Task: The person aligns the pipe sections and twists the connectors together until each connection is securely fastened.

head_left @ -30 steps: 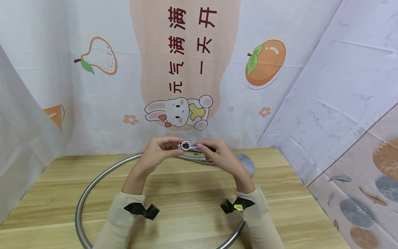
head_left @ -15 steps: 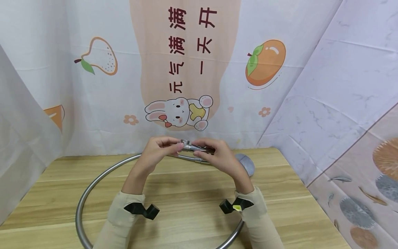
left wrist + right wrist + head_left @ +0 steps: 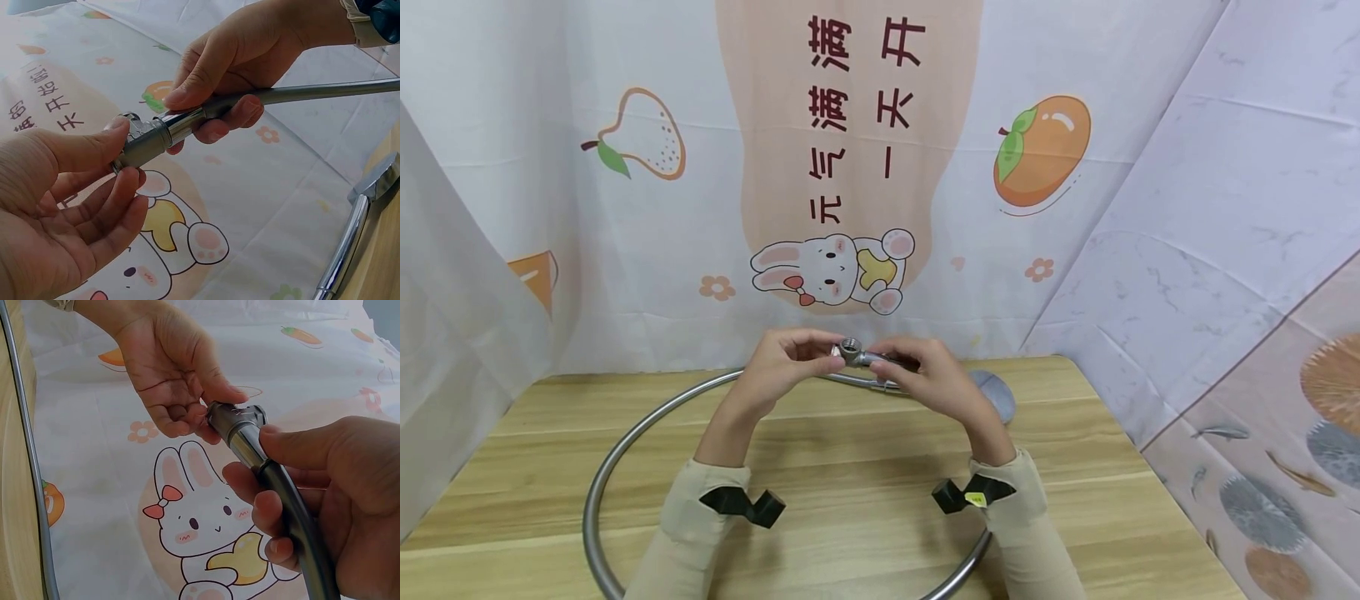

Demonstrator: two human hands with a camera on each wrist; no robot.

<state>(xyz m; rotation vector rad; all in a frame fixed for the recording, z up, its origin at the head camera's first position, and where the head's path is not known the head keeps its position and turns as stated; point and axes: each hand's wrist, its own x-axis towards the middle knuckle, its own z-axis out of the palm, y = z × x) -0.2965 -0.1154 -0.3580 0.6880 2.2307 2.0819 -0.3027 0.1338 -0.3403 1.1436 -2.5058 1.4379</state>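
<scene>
A metal fitting [image 3: 851,351] with a round threaded opening is held up over the back of the table, between both hands. My left hand [image 3: 786,360] pinches its outer end between thumb and fingers. The left wrist view shows the fitting [image 3: 147,142] joined to a chrome collar at the end of a grey shower hose [image 3: 331,93]. My right hand [image 3: 932,371] grips the hose just behind that collar, thumb on top and fingers beneath. In the right wrist view, the right hand [image 3: 350,481] wraps the hose [image 3: 292,515], while the left fingertips meet the fitting's far end.
The hose [image 3: 597,492] lies in a wide loop on the wooden table [image 3: 850,483], passing under the right forearm. A shower head [image 3: 994,397] rests at the back right, partly behind the right hand. A printed curtain [image 3: 655,275] hangs directly behind the table.
The fitting has turned between the hands: its opening faced the head camera, then was turned out of view, and now tips upward. The left thumb and right fingers have shifted slightly; the arms stay put.
</scene>
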